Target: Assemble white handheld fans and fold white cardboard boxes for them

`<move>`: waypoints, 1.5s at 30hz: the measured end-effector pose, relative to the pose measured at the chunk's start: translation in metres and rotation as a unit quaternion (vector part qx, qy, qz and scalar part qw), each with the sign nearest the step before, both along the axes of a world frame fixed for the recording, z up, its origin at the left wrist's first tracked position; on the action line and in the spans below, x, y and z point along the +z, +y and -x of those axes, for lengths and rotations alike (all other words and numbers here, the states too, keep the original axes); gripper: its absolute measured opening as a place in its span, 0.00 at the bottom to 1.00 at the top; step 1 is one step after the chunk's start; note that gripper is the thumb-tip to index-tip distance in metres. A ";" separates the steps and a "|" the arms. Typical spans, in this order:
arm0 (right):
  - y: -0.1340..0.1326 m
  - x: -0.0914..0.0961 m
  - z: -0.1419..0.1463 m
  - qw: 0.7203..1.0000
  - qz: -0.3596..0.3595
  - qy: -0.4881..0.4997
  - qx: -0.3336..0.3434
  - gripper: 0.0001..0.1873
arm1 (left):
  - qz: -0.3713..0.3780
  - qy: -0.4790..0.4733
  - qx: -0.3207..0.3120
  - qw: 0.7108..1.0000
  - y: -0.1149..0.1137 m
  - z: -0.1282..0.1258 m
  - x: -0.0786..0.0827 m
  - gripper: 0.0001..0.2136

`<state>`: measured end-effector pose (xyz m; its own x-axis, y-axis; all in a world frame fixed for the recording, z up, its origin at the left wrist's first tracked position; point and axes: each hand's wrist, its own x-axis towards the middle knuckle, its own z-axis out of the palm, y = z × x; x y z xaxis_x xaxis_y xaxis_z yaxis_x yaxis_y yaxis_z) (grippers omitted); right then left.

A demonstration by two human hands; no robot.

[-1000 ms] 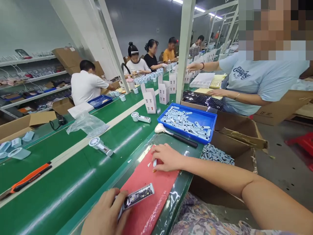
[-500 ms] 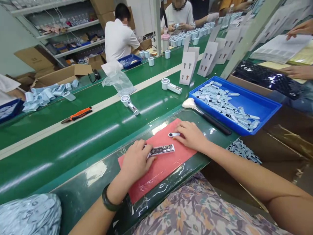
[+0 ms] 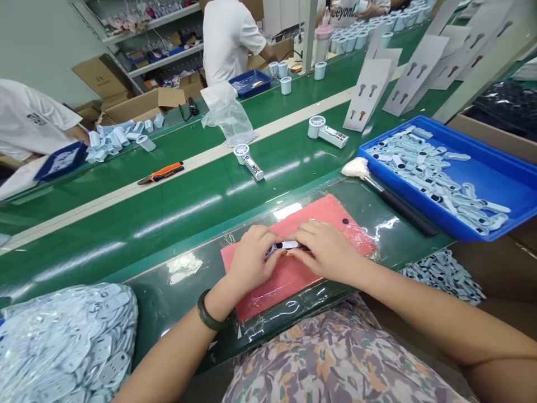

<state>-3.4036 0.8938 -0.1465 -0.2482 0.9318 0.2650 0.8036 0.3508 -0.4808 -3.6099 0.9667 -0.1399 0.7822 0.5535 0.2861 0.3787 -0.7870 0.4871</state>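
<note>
My left hand point(image 3: 255, 254) and my right hand point(image 3: 325, 250) meet over the red mat point(image 3: 268, 294). Fingers of the left close on the end of a white handle casing, mostly hidden beneath the hands. Pinched in my right hand is a small pale cover strip point(image 3: 289, 244) with a black dot at its left end; it lies along the casing. How far the two parts fit together is hidden. A loose black dot point(image 3: 345, 221) rests on the mat beyond my right hand.
At right, a blue tray point(image 3: 522, 168) holds many pale strips, beside a black-handled brush point(image 3: 403, 210). A full plastic bag point(image 3: 71, 336) sits at front left. Pliers point(image 3: 161, 172) and two handled units point(image 3: 248, 162) lie on the green belt. Co-workers point(image 3: 229, 39) sit across.
My right hand has brought the cover strip left onto the casing, and both hands are now together. The black dot on the mat has come into sight. The view has shifted.
</note>
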 end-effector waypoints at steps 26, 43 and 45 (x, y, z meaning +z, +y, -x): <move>-0.018 -0.032 -0.002 0.994 0.055 0.042 0.083 0.22 | -0.049 0.153 0.054 0.985 -0.044 0.001 0.005 0.12; -0.009 -0.024 -0.016 0.971 0.099 0.219 0.011 0.21 | -0.190 0.262 -0.020 0.946 -0.020 -0.004 0.025 0.10; -0.008 -0.023 -0.032 0.973 0.065 0.216 -0.037 0.20 | -0.238 0.270 -0.030 0.932 -0.003 -0.001 0.032 0.10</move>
